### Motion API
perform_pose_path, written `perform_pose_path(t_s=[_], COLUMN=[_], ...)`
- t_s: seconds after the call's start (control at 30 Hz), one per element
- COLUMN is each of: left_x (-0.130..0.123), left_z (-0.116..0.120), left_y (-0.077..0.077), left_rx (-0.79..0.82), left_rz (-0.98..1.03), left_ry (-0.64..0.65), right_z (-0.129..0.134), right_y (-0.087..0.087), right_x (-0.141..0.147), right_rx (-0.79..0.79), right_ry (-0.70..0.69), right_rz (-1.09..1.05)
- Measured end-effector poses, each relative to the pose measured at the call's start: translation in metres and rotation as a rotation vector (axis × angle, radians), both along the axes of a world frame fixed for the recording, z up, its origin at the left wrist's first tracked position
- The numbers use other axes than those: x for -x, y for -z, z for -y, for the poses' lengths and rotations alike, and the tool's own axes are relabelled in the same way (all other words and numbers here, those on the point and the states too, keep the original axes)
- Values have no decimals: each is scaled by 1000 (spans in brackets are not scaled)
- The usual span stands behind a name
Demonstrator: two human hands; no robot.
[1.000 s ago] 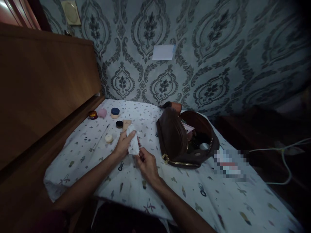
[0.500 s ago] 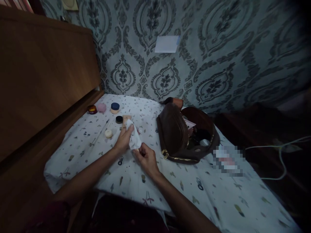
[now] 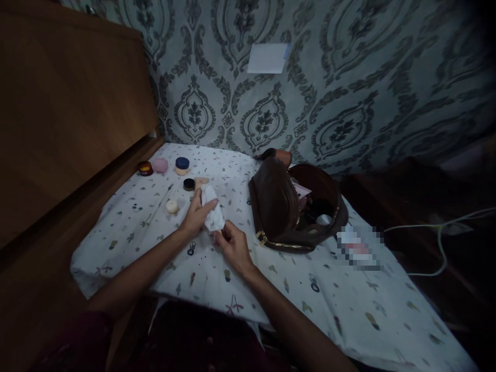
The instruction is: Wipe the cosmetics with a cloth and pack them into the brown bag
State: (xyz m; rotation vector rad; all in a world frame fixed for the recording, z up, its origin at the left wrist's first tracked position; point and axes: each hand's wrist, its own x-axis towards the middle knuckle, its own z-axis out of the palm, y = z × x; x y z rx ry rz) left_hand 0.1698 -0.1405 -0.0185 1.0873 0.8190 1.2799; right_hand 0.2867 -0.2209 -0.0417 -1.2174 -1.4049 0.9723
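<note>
A crumpled white cloth or tissue [image 3: 212,212] is held between my two hands above the table. My left hand [image 3: 196,215] is closed on its upper left side, the thumb lying across it. At its lower end the fingers of my right hand [image 3: 234,246] are pinched together. Whether something is wrapped inside the cloth I cannot tell. Just beyond it lie a small black-lidded jar [image 3: 189,184] and a beige item [image 3: 201,181], partly hidden by the cloth. A small cream-coloured round piece [image 3: 172,206] sits to the left of my left hand.
An open brown leather bag [image 3: 276,201] with things inside stands at the right. Farther back are a blue-lidded jar [image 3: 182,166], a pink container [image 3: 160,165] and an amber jar [image 3: 145,168]. A wooden cabinet [image 3: 77,77] borders the left; a blurred-out item [image 3: 358,249] lies right of the bag.
The cloth has been turned and gathered into a more compact shape, with my left thumb now lying across it. My right hand stays at its lower end. The view has tilted slightly down.
</note>
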Motion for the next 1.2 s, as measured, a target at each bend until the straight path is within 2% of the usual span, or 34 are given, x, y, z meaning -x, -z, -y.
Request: perform_pose_path(t_s=[0.1,0.2,0.27,0.37,0.5,0.6,0.7,0.77,0.97,1.2], left_x=[9,25,41,72,113,128,129,125,110,100], left_z=[-7,-11,-7,10,40,60,73,78,93,109], left_y=[-4,-12,-18,-21,-12,-5,-5,-7,-10,-3], left_rx=[-150,-219,-244,-251,-206,-193,-158,-178,-205,-206], left_rz=[-148,-348,-483,-718,-1046,-1311,-1527,-1622,-1897,-1900], left_ry=[-81,-147,-167,-174,-154,-169,-210,-230,-209,-171], right_z=[1,0,-1,-2,1,5,9,11,13,13], right_y=[-5,-7,-6,-4,0,-1,-5,-7,-6,-2], right_x=[-1,-3,-5,-8,-6,-3,0,0,-1,-2], right_rx=[17,55,113,224,302,195,34,-18,-63,-77], right_ry=[-33,-35,-70,-206,-409,-378,-284,-290,-372,-360], right_rz=[-78,-168,-225,-261,-136,119,411,506,518,472])
